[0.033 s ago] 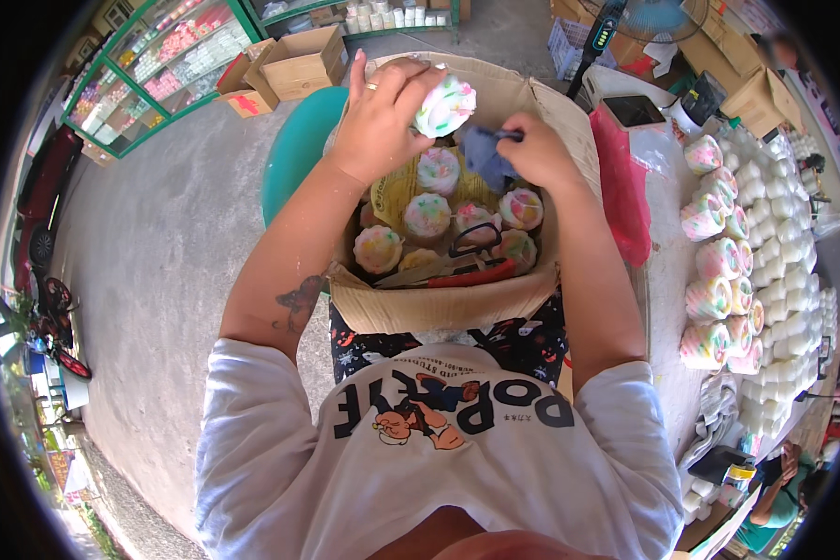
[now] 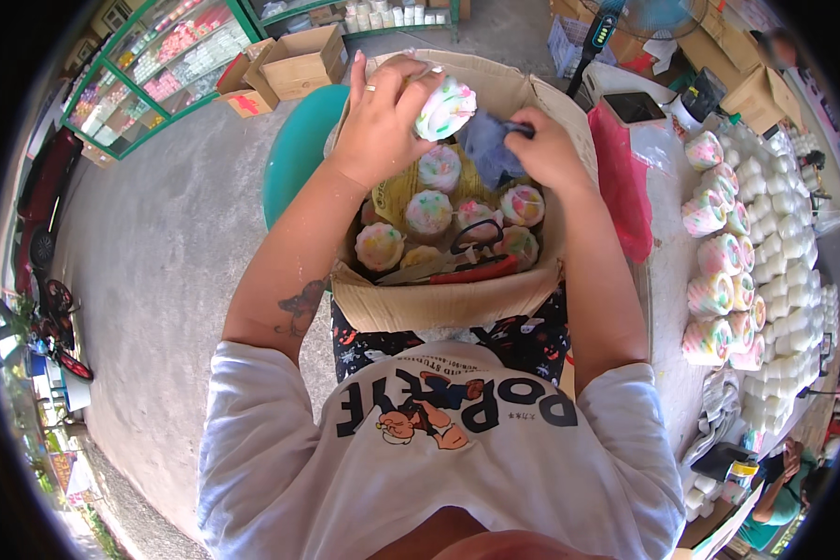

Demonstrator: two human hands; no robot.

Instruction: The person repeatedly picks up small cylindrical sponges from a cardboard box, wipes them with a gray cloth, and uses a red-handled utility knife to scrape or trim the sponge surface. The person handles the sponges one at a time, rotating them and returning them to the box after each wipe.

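Observation:
My left hand (image 2: 378,126) grips a chunky round candle (image 2: 446,109), white with pink, green and yellow flecks, above the far side of an open cardboard box (image 2: 448,303). Pinched in my right hand (image 2: 549,154) is a crumpled blue-grey cloth (image 2: 488,149), which hangs just right of the candle. Several more flecked candles (image 2: 428,213) lie inside the box over yellow printed paper (image 2: 397,198). At the near inner wall rest a flat red object (image 2: 481,270) and a black loop (image 2: 476,233), possibly a tool handle.
A teal round stool or tub (image 2: 294,159) shows behind the box's left side. The table at right holds flecked candles (image 2: 709,294) and rows of white cylinders (image 2: 779,280). A pink plastic sheet (image 2: 621,187) hangs at its edge. Farther off are a fan pole (image 2: 599,37), cartons (image 2: 303,63) and a green-framed cabinet (image 2: 159,65).
The blue-grey cloth has shifted slightly and spread wider, with my right hand moving a little. My left hand and the candle have hardly moved.

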